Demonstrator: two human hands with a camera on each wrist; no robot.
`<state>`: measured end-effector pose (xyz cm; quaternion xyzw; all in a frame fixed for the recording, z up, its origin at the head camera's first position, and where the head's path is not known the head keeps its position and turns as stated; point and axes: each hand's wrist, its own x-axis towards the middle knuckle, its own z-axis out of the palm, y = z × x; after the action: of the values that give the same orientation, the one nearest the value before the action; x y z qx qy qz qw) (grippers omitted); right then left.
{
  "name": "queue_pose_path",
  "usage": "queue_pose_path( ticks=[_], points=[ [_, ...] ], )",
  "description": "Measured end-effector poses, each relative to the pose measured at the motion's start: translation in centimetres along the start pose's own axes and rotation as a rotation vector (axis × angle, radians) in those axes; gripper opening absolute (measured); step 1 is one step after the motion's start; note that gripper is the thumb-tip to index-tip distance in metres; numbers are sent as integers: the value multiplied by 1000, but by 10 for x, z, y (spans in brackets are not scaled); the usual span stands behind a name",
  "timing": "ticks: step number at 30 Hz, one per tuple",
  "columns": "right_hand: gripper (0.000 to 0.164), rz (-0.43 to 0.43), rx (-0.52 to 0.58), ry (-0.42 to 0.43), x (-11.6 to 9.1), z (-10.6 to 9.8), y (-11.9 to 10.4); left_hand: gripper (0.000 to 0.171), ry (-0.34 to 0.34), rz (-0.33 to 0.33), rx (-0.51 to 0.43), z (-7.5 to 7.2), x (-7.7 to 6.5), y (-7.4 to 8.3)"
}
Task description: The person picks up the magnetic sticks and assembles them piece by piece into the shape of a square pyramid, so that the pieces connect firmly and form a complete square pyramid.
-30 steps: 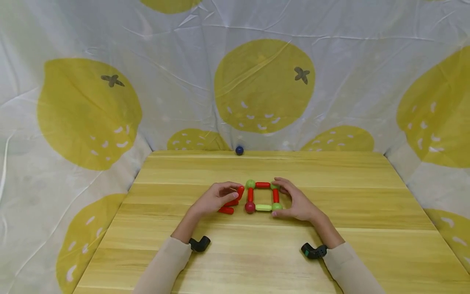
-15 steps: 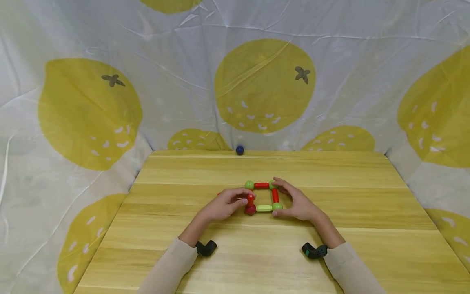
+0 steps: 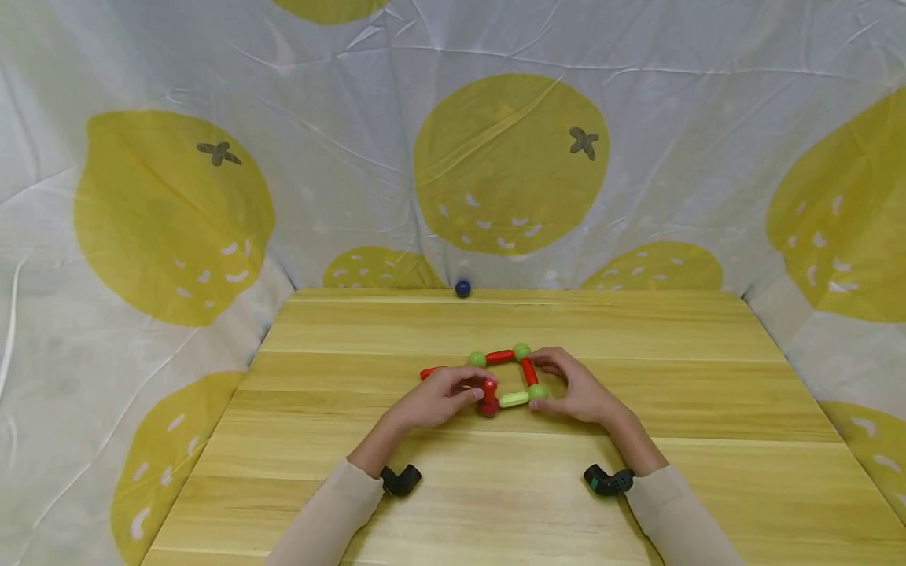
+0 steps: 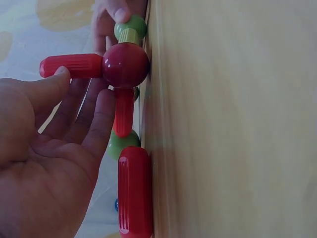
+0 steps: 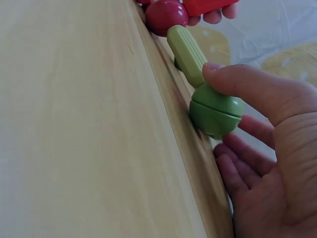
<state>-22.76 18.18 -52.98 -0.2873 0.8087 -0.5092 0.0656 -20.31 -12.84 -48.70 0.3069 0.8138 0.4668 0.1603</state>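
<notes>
On the wooden table lies a four-sided frame of toy building rods and balls. A dark red ball (image 3: 489, 409) forms its near-left corner, with green balls (image 3: 477, 359) at the others. My left hand (image 3: 442, 397) pinches a red rod (image 4: 79, 66) between thumb and fingers; the rod stands upright with its lower end against the dark red ball. At the near-right corner, the thumb of my right hand (image 3: 580, 389) presses on a green ball (image 5: 215, 111), fingers curled behind. A light green rod (image 3: 513, 399) joins the two near balls. My left hand hides the left side rod in the head view.
A loose red rod (image 3: 433, 372) lies behind my left hand, partly covered by it. At the table's back edge sits a blue ball (image 3: 463, 288). A lemon-print cloth (image 3: 340, 157) hangs behind the table.
My left hand has carried the red rod rightward and stood it on the dark red ball. The frame has since skewed slightly, its near side shifting right. The right hand has barely moved.
</notes>
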Motion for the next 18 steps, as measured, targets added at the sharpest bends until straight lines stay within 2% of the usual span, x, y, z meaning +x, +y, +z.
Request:
queue_pose_path(
  ticks=[5, 9, 13, 15, 18],
  points=[
    [58, 31, 6, -21, -1, -2, -1, 33, 15, -7, 15, 0, -1, 2],
    [50, 29, 19, -23, 0, -3, 1, 32, 112, 16, 50, -4, -2, 2],
    [40, 42, 35, -20, 0, -4, 3, 31, 201, 9, 148, -9, -4, 2],
    [35, 51, 35, -21, 0, -4, 3, 32, 206, -1, 208, -10, -4, 1],
    [32, 65, 11, -18, 0, -2, 2, 34, 170, -2, 292, -11, -5, -1]
  ],
)
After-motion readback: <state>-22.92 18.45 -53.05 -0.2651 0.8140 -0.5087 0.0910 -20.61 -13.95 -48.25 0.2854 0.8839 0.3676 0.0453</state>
